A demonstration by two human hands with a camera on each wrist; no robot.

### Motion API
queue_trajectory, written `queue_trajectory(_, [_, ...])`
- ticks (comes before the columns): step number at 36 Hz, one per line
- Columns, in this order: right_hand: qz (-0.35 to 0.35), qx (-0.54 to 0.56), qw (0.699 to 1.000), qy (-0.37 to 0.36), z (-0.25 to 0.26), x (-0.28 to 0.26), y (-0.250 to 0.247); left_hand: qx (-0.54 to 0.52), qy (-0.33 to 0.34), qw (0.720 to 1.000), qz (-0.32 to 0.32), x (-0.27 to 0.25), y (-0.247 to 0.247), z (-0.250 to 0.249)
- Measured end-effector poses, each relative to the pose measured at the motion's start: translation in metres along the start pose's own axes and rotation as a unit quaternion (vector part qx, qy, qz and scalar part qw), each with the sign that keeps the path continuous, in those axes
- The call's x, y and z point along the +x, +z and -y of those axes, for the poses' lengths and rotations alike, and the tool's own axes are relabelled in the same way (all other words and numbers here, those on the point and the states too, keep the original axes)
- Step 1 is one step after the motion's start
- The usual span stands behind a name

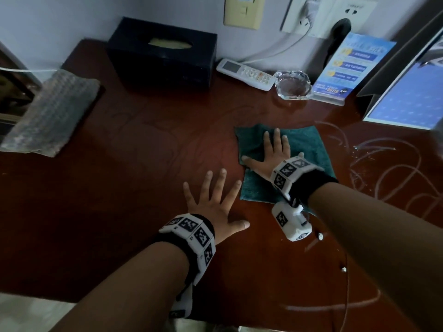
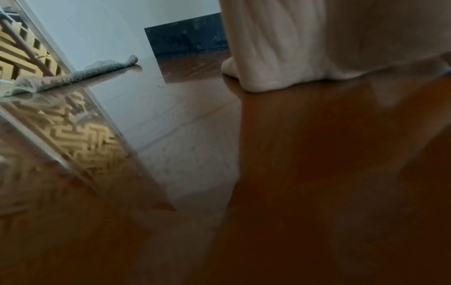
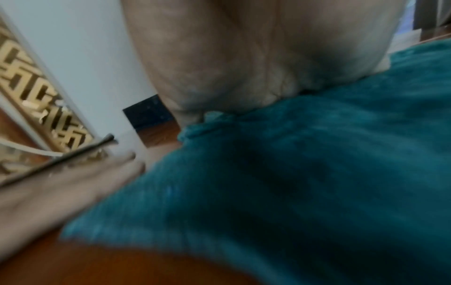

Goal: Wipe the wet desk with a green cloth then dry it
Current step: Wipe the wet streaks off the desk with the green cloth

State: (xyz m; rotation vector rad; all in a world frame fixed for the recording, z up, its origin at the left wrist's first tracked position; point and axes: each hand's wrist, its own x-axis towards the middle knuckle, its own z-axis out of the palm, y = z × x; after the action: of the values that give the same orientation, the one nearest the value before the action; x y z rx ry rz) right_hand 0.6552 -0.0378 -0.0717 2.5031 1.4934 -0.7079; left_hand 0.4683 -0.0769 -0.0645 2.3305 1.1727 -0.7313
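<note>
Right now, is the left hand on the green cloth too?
No, the left hand lies flat on the bare desk beside the green cloth; only the right hand presses the cloth.

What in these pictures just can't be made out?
- Desk under the green cloth: covered in the head view, wet or dry unknown.
- Leaflet print: too small and blurred.
- Right hand fingertips: cut off in the right wrist view.
- Screen: cut off by the right edge.

Blue printed card in clear acrylic stand (image 1: pixel 345 68), upper right of the head view: digits, possibly "96110"; other print too blurred to read.
White remote control (image 1: pixel 245 73): button labels illegible.
</note>
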Motion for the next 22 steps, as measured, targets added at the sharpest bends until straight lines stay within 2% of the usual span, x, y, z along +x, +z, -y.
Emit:
queue_trajectory(11, [0.037, -0.017, 0.999, -0.034, -0.023, -0.054, 0.015, -0.047, -0.020, 0.998, -0.026, -0.001, 0.001, -0.004])
queue_trajectory(22, [0.024, -0.055, 0.994, -0.090, -0.044, -0.096, 0.042, -0.076, -0.040, 0.996, -0.017, 0.000, -0.001, -0.007])
